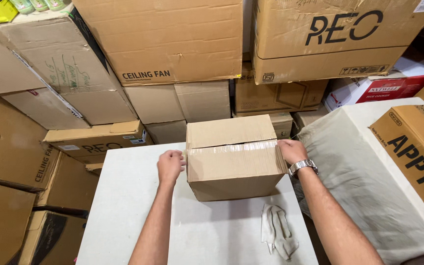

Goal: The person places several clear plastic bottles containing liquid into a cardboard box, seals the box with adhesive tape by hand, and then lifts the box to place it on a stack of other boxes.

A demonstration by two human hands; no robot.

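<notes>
A small brown cardboard box (234, 169) stands on a white table top (133, 206), with a strip of clear tape (231, 148) across its closed top seam. My left hand (170, 165) presses against the box's left side at the tape's end, fingers curled. My right hand (291, 150), with a metal wristwatch (303, 167) on the wrist, presses on the box's upper right edge at the tape's other end. Neither hand holds anything loose.
A crumpled white cloth (277, 236) lies on the table in front of the box. Large cardboard cartons (168, 44) are stacked behind and to the left. At the right, a cloth-covered stack (369, 181) carries another printed carton (418, 152).
</notes>
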